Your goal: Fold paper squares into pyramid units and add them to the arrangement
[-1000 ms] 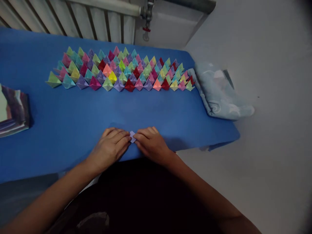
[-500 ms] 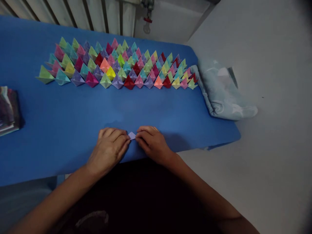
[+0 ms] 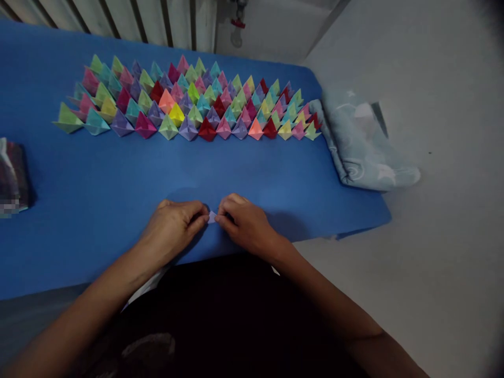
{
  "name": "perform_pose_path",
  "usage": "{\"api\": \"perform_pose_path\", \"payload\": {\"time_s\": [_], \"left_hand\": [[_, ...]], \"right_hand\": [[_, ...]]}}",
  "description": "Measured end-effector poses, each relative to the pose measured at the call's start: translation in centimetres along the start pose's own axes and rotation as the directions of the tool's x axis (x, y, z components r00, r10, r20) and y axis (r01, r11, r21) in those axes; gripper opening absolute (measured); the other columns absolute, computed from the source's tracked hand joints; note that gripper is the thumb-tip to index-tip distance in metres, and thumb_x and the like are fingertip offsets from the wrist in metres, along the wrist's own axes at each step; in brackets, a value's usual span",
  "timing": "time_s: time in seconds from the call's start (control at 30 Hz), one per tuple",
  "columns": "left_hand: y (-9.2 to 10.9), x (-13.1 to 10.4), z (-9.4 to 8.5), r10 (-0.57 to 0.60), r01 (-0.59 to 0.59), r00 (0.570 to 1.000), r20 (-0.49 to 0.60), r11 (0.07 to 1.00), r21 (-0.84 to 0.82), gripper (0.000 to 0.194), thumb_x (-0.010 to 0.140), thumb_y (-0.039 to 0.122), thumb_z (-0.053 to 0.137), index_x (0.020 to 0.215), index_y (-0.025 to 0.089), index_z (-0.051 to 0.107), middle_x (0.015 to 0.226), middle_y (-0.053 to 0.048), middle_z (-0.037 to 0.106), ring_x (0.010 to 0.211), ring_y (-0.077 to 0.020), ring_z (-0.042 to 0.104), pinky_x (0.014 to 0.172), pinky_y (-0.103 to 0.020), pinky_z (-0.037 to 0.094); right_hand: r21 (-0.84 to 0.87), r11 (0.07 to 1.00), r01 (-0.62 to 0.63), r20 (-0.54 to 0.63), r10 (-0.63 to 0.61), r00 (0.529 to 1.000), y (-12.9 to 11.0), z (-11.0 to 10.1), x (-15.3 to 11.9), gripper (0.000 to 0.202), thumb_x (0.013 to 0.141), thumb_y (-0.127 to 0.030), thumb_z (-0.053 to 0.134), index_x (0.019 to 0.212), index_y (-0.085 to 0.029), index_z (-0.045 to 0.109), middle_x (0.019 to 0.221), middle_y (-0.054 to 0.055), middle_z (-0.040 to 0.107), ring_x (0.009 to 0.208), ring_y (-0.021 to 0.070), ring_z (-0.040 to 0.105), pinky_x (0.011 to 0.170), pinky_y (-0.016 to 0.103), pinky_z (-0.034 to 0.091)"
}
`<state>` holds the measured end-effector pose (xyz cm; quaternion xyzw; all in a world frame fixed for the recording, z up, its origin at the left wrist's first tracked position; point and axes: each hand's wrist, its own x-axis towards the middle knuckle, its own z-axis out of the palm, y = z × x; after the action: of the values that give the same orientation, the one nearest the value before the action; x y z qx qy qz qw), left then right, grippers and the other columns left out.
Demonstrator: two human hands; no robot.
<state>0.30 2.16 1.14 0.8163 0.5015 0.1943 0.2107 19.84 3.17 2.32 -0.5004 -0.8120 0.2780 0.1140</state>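
A small folded piece of pale purple paper [image 3: 212, 217] is pinched between my two hands, just above the blue table near its front edge. My left hand [image 3: 173, 223] grips its left side between thumb and fingertips. On the other side, my right hand [image 3: 246, 220] has thumb and fingers closed on the right end. Only the middle of the paper shows; both its ends are hidden by fingertips. Beyond the hands, several colourful folded paper boats [image 3: 189, 129] stand in close rows.
The blue table [image 3: 118, 178] runs across the view. A folded grey-blue cloth [image 3: 366, 152] lies at its right end, by the wall. At the left edge sits a dark packet [image 3: 16, 176]. Behind the table are a white radiator [image 3: 118, 21] and a red-handled valve [image 3: 238, 23].
The fingers of both hands have shifted, and the left hand's now curl in a tighter pinch. Slightly less of the purple paper shows. The camera view has moved a little.
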Motion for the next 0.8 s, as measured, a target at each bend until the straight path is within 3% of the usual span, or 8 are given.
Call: {"api": "perform_pose_path", "payload": {"time_s": [0.17,0.37,0.53,0.63,0.73,0.8], "left_hand": [[-0.4,0.3,0.1,-0.048,0.048,0.997,0.059,0.999,-0.001,0.020,0.096,0.033,0.050,0.092,0.026,0.068,0.076,0.004,0.074,0.064,-0.0160,0.065,0.079,-0.036,0.043],[-0.7,0.4,0.3,0.058,-0.058,0.998,0.002,0.998,0.025,0.022,0.098,0.033,0.048,0.092,0.025,0.068,0.074,0.003,0.074,0.061,-0.0139,0.064,0.074,-0.033,0.043],[-0.3,0.2,0.5,0.047,-0.047,0.999,0.000,0.994,0.102,0.019,0.098,0.028,0.049,0.095,0.023,0.066,0.078,0.001,0.072,0.067,-0.0160,0.064,0.075,-0.036,0.043],[-0.2,-0.2,0.9,0.174,-0.158,0.982,-0.070,0.969,0.192,0.021,0.100,0.025,0.047,0.096,0.021,0.067,0.089,-0.004,0.072,0.076,-0.0181,0.063,0.072,-0.035,0.044],[-0.4,-0.6,1.1,0.373,-0.334,0.920,-0.118,0.907,0.255,0.025,0.101,0.020,0.043,0.098,0.020,0.068,0.096,-0.006,0.072,0.081,-0.0183,0.062,0.072,-0.035,0.046],[-0.6,-1.1,1.0,0.435,-0.393,0.892,-0.125,0.881,0.263,0.026,0.101,0.016,0.042,0.105,0.019,0.068,0.100,-0.006,0.073,0.083,-0.0186,0.063,0.075,-0.035,0.048]], "right_hand": [[0.054,0.998,-0.030,0.002,0.030,1.000,-0.1,-0.1,0.2,0.014,0.094,-0.024,0.057,0.083,-0.017,0.061,0.101,0.005,0.063,0.090,0.0150,0.058,0.076,0.028,0.043],[0.073,0.994,-0.076,-0.030,0.078,0.996,-0.3,0.0,0.2,0.015,0.092,-0.023,0.060,0.079,-0.018,0.061,0.098,0.004,0.064,0.085,0.0143,0.057,0.073,0.028,0.041],[0.049,0.993,-0.104,-0.022,0.105,0.994,-0.5,-0.1,0.3,0.014,0.091,-0.024,0.062,0.078,-0.018,0.060,0.092,0.002,0.062,0.077,0.0128,0.054,0.068,0.027,0.039],[0.044,0.994,-0.103,-0.017,0.104,0.994,-0.6,-0.2,0.5,0.014,0.090,-0.021,0.061,0.076,-0.018,0.059,0.087,0.001,0.060,0.072,0.0114,0.051,0.066,0.027,0.037],[0.061,0.994,-0.092,-0.018,0.093,0.995,-0.4,-0.2,0.8,0.018,0.089,-0.019,0.060,0.071,-0.018,0.057,0.084,0.001,0.058,0.069,0.0107,0.050,0.064,0.026,0.036],[0.111,0.991,-0.070,-0.023,0.073,0.997,0.0,-0.3,0.9,0.022,0.088,-0.018,0.060,0.067,-0.018,0.056,0.083,0.000,0.058,0.071,0.0109,0.052,0.066,0.026,0.038]]}}
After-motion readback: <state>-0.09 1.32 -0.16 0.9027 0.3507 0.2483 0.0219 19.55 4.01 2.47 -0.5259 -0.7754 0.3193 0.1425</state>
